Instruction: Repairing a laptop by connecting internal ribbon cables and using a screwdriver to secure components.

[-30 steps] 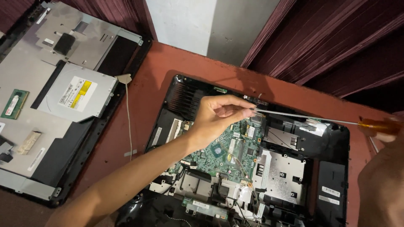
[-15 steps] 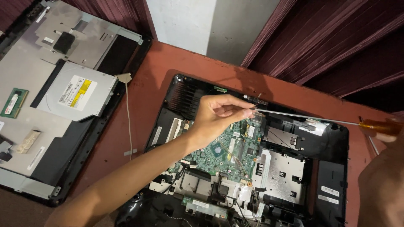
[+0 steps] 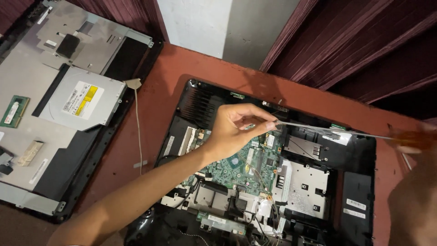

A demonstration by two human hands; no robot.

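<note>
In the head view, a reddish-brown table top [image 3: 182, 77] was seen against a pale wall [image 3: 214, 27], with dark maroon curtains [image 3: 355, 41] hung on either side. On it lay an opened black computer chassis [image 3: 364, 191] (its green circuit board [image 3: 241, 161] exposed). The left hand [image 3: 234, 130] was held over the board, fingertips pressed together in a pinch around the tip of a long screwdriver [image 3: 327, 130]. The screwdriver's orange handle was gripped at the right edge by the right hand [image 3: 421, 141], mostly blurred, so its grip cannot be told exactly. To the left, a second dismantled panel [image 3: 27, 82] was laid, with a silver optical drive [image 3: 84, 102] on it.
</note>
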